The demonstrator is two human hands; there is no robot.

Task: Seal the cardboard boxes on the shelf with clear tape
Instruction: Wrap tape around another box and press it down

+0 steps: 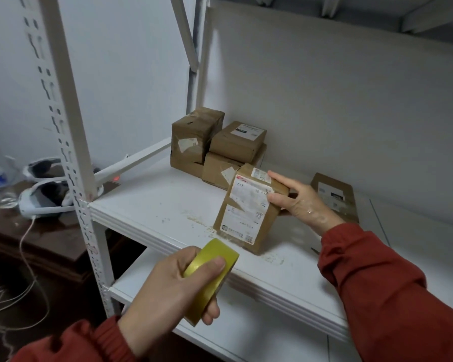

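The left hand (168, 288) grips the tape roll (210, 276) just in front of the shelf (152, 205). On that shelf, the right hand (298, 202) holds an upright cardboard box (246, 212), fingers curled round its top.

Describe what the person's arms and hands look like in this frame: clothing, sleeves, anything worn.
Both arms wear rust-red long sleeves. The left sleeve and right sleeve end in gathered cuffs at the wrist. The left hand and right hand are bare, without gloves. No watch or bracelet shows.
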